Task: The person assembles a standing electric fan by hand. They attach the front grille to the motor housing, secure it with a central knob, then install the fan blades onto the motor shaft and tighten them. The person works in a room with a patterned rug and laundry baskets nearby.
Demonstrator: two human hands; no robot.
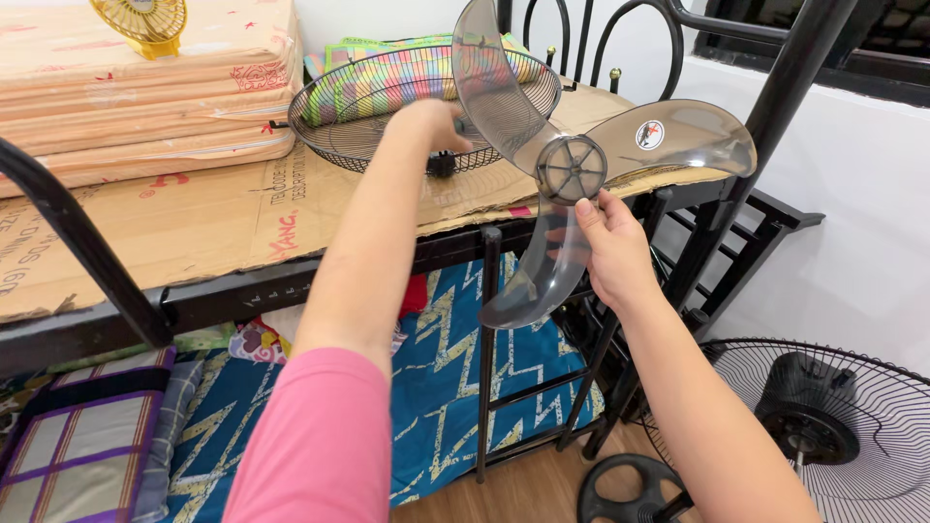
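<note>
The right hand [608, 250] has its fingers pinching the lower blade of a clear grey fan blade [572, 167], just under the hub, holding it up in the air over the edge of the upper bunk. The left hand [433, 121] reaches forward, fingers curled on the rim of a black wire fan guard [339, 107] that lies on cardboard [213, 218]. Folded mattresses [145, 97] are stacked beside it. A standing fan [823, 416] sits on the floor, lower right.
</note>
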